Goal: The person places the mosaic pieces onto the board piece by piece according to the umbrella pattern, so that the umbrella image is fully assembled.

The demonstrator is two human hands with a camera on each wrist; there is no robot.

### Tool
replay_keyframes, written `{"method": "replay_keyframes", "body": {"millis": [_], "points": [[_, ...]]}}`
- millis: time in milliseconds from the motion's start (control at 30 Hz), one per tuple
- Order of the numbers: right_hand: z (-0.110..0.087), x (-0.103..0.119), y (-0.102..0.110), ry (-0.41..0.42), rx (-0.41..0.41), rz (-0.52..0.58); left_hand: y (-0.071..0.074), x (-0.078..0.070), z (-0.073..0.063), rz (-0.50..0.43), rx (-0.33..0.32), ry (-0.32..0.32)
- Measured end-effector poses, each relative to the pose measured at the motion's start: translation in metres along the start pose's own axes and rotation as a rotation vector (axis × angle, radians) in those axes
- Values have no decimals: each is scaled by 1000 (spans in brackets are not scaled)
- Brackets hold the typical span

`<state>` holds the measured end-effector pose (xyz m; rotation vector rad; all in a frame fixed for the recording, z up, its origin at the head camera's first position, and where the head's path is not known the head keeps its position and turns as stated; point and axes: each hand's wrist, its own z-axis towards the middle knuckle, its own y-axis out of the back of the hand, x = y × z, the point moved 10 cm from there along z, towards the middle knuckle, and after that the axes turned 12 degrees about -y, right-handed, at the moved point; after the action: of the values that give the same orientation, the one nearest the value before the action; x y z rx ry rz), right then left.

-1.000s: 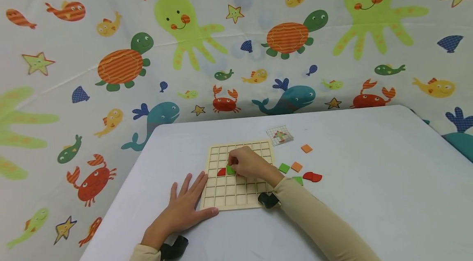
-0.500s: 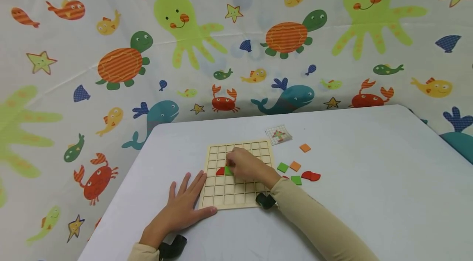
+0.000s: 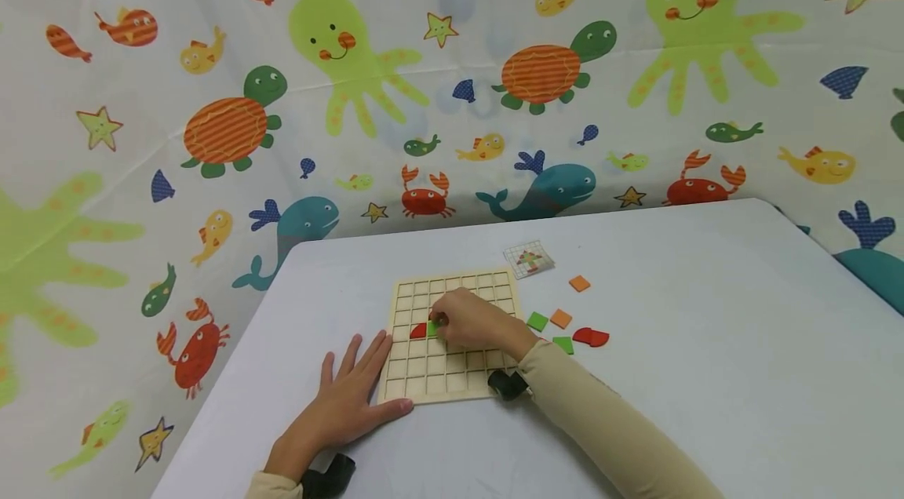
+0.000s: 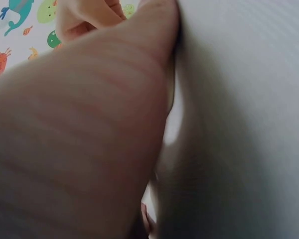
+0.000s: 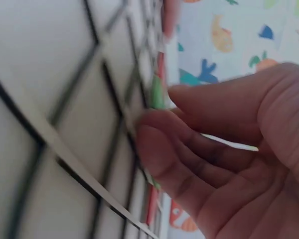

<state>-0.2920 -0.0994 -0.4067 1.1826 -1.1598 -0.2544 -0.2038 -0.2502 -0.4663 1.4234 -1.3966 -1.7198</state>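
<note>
A pale wooden grid board (image 3: 417, 387) lies on the white table. On it sit a red rounded piece (image 3: 418, 331) and a green square tile (image 3: 432, 329), side by side. My right hand (image 3: 473, 321) bends its fingers over the board, fingertips right at the green tile, with a sliver of red beside them. In the right wrist view its thumb and fingers (image 5: 157, 149) are bent close to the grid, and more green and red edges show past them. I cannot tell whether they pinch a piece. My left hand (image 3: 349, 397) lies flat, fingers spread, at the board's left edge.
Right of the board lie green tiles (image 3: 537, 322), orange tiles (image 3: 561, 318) and red rounded pieces (image 3: 591, 337). A pattern card (image 3: 529, 259) rests by the board's far right corner. A sea-animal cloth (image 3: 395, 154) hangs behind the table.
The view has shifted slightly. My right hand stays over the same part of the board with small finger movements, and a sliver of red now shows at its fingertips. My left hand keeps its place.
</note>
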Motion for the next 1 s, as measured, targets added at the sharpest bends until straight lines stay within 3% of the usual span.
{"method": "replay_keyframes", "body": {"millis": [200,400,700,1000], "points": [[-9,-10,29,12,11,43,2,-1,1,2,5,-9],[-25,-40,65,-46,-5,76,3,-1,2,5,9,-5],[-49,-107,112,-265,-85,96,3,-1,1,1,12,-10],[-73,-167,128,-496,-84,50,2,-2,1,12,15,-8]]}}
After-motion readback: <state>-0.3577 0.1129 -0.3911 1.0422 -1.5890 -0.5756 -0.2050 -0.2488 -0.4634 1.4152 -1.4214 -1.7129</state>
